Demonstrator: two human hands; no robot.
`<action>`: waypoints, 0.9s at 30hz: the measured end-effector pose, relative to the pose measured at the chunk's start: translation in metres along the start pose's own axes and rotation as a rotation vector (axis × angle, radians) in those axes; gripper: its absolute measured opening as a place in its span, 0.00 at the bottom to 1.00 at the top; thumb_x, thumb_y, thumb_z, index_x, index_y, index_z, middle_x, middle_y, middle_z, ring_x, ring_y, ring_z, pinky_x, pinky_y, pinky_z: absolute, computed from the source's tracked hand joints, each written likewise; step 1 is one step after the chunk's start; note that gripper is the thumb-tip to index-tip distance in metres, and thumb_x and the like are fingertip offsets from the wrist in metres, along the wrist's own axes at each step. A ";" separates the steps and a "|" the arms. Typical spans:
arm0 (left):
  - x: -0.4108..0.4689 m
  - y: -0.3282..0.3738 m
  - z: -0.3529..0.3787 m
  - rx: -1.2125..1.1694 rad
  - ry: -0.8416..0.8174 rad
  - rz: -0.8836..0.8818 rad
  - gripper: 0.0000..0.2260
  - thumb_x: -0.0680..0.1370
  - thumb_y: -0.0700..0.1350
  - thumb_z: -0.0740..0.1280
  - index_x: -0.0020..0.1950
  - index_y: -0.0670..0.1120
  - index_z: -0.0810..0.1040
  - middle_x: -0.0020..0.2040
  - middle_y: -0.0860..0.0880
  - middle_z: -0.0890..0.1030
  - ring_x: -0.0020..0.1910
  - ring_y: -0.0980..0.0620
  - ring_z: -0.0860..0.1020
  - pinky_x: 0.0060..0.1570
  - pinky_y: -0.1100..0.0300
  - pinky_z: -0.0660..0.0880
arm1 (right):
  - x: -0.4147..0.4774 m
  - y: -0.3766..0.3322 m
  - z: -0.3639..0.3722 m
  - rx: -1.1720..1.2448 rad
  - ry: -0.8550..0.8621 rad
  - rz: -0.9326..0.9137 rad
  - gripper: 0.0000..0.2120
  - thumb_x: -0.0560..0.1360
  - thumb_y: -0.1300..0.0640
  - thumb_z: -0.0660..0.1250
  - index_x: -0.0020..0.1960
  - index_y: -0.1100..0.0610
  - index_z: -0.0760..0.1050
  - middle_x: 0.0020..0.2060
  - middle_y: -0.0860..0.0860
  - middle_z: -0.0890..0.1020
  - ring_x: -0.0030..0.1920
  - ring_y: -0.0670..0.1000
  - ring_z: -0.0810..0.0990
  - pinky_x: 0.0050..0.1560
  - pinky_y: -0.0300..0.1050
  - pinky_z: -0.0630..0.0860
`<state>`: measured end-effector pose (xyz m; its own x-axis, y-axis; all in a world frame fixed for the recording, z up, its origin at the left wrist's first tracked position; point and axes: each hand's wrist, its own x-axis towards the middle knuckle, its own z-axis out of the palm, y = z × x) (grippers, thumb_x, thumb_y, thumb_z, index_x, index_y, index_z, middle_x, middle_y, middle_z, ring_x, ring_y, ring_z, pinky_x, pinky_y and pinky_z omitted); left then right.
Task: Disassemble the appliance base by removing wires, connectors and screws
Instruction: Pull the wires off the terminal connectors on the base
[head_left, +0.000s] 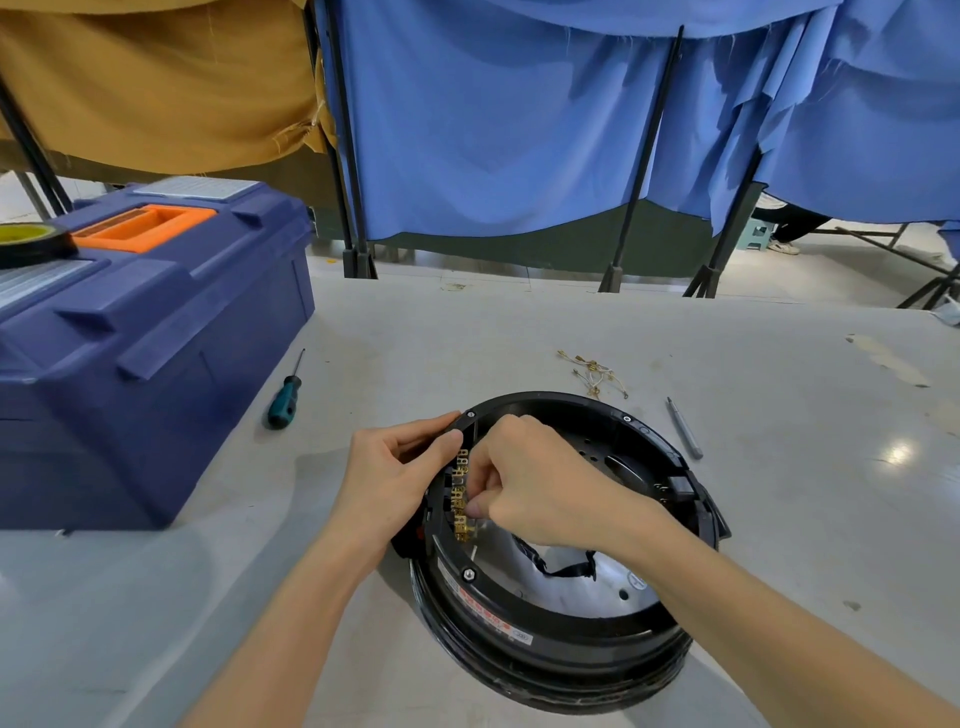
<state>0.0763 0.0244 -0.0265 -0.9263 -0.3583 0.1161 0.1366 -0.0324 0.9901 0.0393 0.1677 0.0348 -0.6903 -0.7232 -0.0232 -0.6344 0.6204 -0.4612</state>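
A person works on a black, round appliance base (561, 644) that lies open side up on a grey worktop (519, 332), in the near middle of the view and tilted slightly on its lower edge. The left hand (400, 478) holds the base by its left rim, its grip clamped there with fingers curled over the outer wall and the thumb on top. The right hand (524, 483) reaches inside the ring, its grip closed in a thumb-and-forefinger pinch on the brass connectors (461, 493), which stand in a row along the inner left wall. A screw (468, 573) sits in the ring just below that row. A black wire (561, 566) lies across the pale metal plate inside the base.

On the worktop beyond the base lies a loose tangle of wires (595, 374), apart from the rim. A teal-handled screwdriver (284, 400) lies to the left, just beside a blue toolbox (156, 338) with a roll of tape (31, 241) on its lid. A slim silver tool (684, 428) lies to the right, near the rim. Blue curtains (519, 130) hang behind the worktop.
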 end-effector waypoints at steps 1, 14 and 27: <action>0.000 0.000 0.000 -0.003 -0.002 -0.001 0.08 0.73 0.40 0.73 0.47 0.53 0.86 0.45 0.53 0.86 0.47 0.56 0.84 0.42 0.68 0.78 | 0.000 0.000 0.001 -0.012 0.003 0.003 0.04 0.69 0.64 0.69 0.37 0.60 0.82 0.32 0.55 0.83 0.37 0.56 0.81 0.42 0.51 0.80; 0.001 -0.001 0.001 0.000 -0.007 0.004 0.09 0.74 0.39 0.72 0.48 0.52 0.85 0.45 0.53 0.86 0.48 0.56 0.84 0.43 0.68 0.78 | -0.001 -0.007 0.008 -0.174 0.083 0.000 0.04 0.70 0.62 0.67 0.38 0.55 0.75 0.35 0.51 0.78 0.40 0.55 0.77 0.38 0.42 0.67; 0.001 -0.002 0.000 0.006 -0.004 -0.001 0.08 0.74 0.38 0.72 0.49 0.50 0.85 0.46 0.52 0.86 0.48 0.55 0.84 0.45 0.66 0.79 | -0.003 -0.005 0.012 -0.195 0.106 -0.018 0.04 0.72 0.59 0.67 0.40 0.55 0.74 0.39 0.52 0.80 0.42 0.54 0.77 0.39 0.43 0.68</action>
<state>0.0756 0.0238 -0.0281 -0.9281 -0.3541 0.1154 0.1334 -0.0270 0.9907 0.0488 0.1635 0.0265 -0.7045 -0.7050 0.0818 -0.6951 0.6621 -0.2802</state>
